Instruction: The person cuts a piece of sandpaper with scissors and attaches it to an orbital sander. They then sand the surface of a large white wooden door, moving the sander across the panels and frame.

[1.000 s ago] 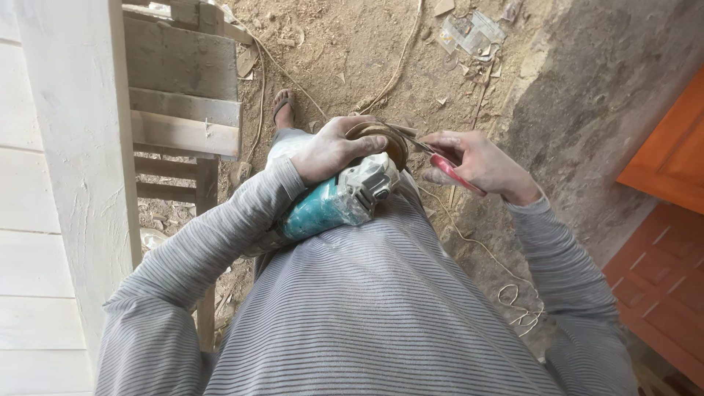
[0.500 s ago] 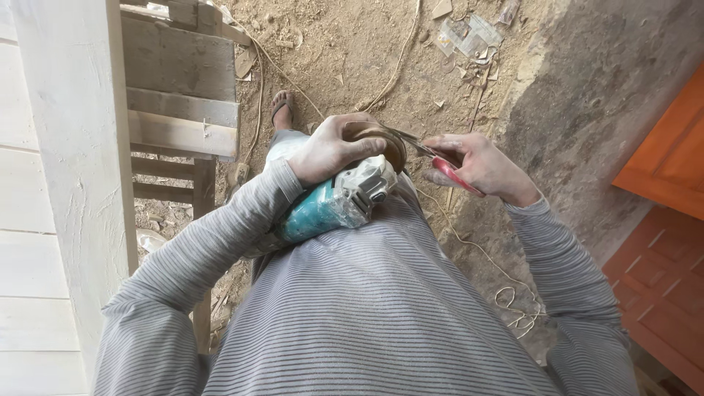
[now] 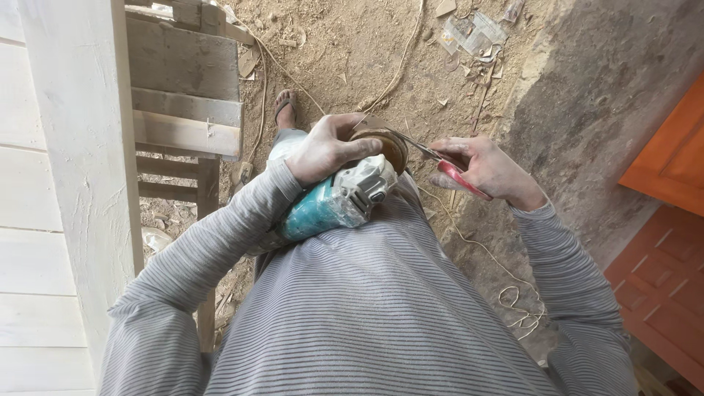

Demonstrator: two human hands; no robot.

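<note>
- Brown disc (image 3: 380, 143): your left hand (image 3: 326, 150) covers its near-left part, so you cannot see the whole rim.
- Scissors (image 3: 440, 158): red handles sit half buried in your right hand (image 3: 484, 169); blade tips are too thin to tell, perhaps touching the disc.
- Teal grinder (image 3: 330, 205): rear end hidden under your sleeve.
- Orange panelled door (image 3: 664, 220): cut off at the right edge.

Long-sleeved knit top (image 3: 381, 308) in grey with fine darker horizontal stripes, covering torso and both arms. Sleeves (image 3: 213, 249) reaching to the wrists, cuffs ribbed. Fabric dusted pale in places. Both hands (image 3: 326, 150) bare, coated with light dust. Sandal (image 3: 284, 105) worn on one foot, dark strap visible.
</note>
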